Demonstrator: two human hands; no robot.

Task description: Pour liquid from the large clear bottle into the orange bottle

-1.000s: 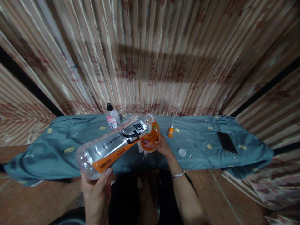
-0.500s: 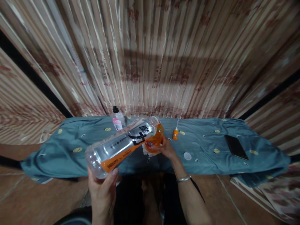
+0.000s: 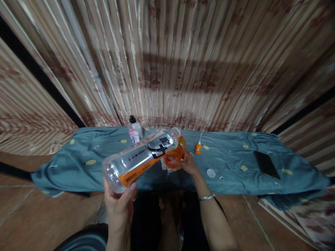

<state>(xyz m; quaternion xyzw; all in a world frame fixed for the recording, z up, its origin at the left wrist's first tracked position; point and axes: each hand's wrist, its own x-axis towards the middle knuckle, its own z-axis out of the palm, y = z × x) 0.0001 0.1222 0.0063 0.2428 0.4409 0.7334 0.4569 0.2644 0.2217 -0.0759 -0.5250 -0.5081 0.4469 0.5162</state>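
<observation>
My left hand [image 3: 119, 198] grips the base of a large clear plastic bottle [image 3: 141, 158] with an orange, black and silver label. The bottle is tilted, its uncapped mouth up at the right, over the top of an orange bottle [image 3: 176, 153]. My right hand [image 3: 187, 163] is wrapped around that orange bottle, which stands on a white cloth or paper [image 3: 169, 169]. The clear bottle hides the orange bottle's left side and partly its mouth. Whether liquid flows between them I cannot make out.
A green patterned cloth [image 3: 104, 153] covers the narrow table. On it are a black-capped bottle [image 3: 135, 130], an orange pump top [image 3: 198, 148] with a thin tube, a white disc [image 3: 210, 173] and a dark phone [image 3: 267, 165]. A striped curtain [image 3: 167, 69] hangs behind.
The whole view has shifted slightly, so things appear a little further right. Both hands keep their hold, and the clear bottle stays tilted at the orange one.
</observation>
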